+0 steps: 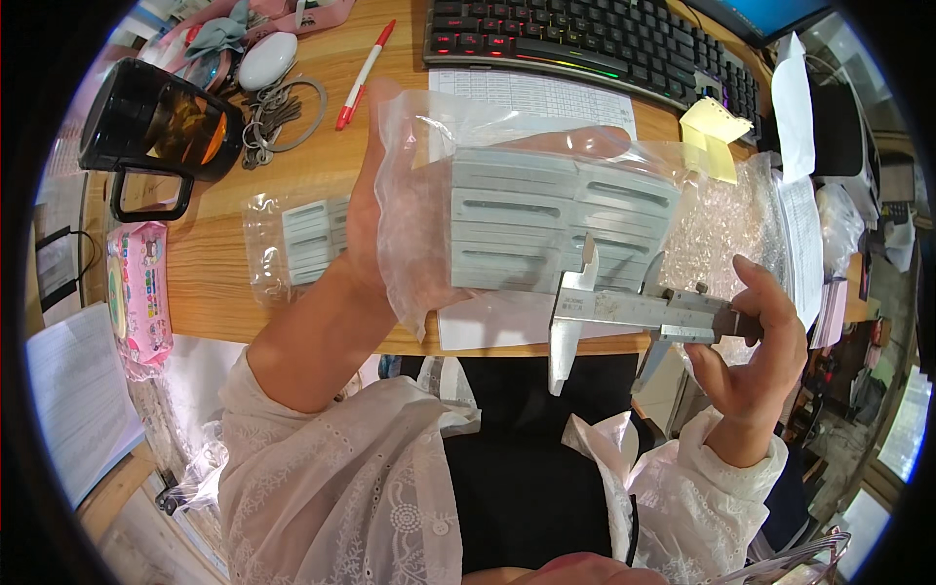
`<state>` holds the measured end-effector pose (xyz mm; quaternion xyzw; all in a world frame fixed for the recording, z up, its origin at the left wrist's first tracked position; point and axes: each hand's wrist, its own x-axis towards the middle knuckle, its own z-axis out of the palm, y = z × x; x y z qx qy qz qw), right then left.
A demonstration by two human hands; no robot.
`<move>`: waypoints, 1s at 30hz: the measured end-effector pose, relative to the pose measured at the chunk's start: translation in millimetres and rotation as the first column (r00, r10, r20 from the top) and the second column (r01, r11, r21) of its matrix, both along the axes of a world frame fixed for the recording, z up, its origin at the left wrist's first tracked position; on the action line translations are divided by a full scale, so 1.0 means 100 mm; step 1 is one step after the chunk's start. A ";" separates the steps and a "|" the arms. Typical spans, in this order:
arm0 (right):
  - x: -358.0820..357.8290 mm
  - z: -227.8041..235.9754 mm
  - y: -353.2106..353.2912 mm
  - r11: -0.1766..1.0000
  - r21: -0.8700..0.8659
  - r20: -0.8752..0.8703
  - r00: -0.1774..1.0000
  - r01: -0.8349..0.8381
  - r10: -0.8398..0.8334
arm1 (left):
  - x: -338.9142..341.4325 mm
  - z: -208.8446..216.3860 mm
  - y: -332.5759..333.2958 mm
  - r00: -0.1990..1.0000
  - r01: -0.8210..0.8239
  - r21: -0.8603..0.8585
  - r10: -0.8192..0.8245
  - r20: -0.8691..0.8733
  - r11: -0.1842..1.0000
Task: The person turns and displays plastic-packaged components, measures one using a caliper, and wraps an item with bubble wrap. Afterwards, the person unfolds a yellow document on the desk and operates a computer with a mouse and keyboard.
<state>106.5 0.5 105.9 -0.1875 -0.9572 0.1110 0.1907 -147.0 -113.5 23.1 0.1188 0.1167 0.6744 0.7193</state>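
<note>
My left hand [366, 229] holds up a clear plastic bag [414, 210] from behind, its fingers partly seen through the film. Inside the bag lie several flat grey slotted blocks [512, 219], side by side. With thumb and fingers my right hand [765, 341] grips the end of a metal vernier caliper [624, 310]. The caliper's jaws are apart and stand at the lower edge of the blocks; whether they touch the bag I cannot tell. A second, smaller clear bag with similar grey pieces [312, 239] lies on the desk beyond my left forearm.
A black keyboard [585, 49] and a printed sheet [531, 93] lie at the back of the wooden desk [210, 292]. At left are a dark mug [161, 122], keys [273, 122], a white mouse [267, 61] and a pink wipes pack [143, 292]. Bubble wrap [726, 219] lies right, by yellow notes [717, 127].
</note>
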 end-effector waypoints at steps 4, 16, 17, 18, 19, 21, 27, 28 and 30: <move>-0.02 -0.01 0.00 1.000 -0.004 -0.025 0.999 -0.028 0.028 | -0.01 -0.06 0.00 0.999 -0.028 -0.078 0.031 0.042 0.997; -0.03 0.02 0.10 0.993 0.070 0.030 0.995 -0.096 0.094 | -0.06 -0.07 -0.04 0.982 0.037 -0.068 -0.023 0.188 0.997; -0.02 0.02 0.10 0.993 0.083 0.045 0.996 -0.081 0.077 | -0.06 -0.09 -0.04 0.963 0.047 -0.041 -0.035 0.267 0.998; -0.02 0.02 0.09 0.993 0.083 0.046 0.996 -0.079 0.075 | -0.06 -0.12 -0.04 0.938 0.056 -0.014 -0.047 0.343 0.998; -0.03 0.01 0.09 0.993 0.087 0.029 0.997 -0.074 0.071 | -0.06 -0.14 -0.04 0.907 0.062 0.013 -0.061 0.417 0.998; -0.06 0.01 0.09 0.993 0.089 0.009 0.997 -0.074 0.073 | -0.06 -0.30 -0.05 0.904 0.036 0.132 -0.089 0.419 0.991; -0.03 -0.01 0.10 0.993 0.105 0.021 0.999 -0.052 0.050 | -0.01 -0.12 -0.03 0.999 -0.025 -0.058 0.024 -0.020 0.998; -0.03 -0.01 0.11 0.992 0.118 0.013 0.999 -0.052 0.050 | -0.02 -0.12 -0.02 1.000 -0.009 -0.039 0.008 -0.023 0.999; -0.03 -0.02 0.12 0.990 0.129 0.004 0.999 -0.055 0.055 | -0.03 -0.12 -0.02 0.999 0.018 -0.003 -0.018 -0.031 1.000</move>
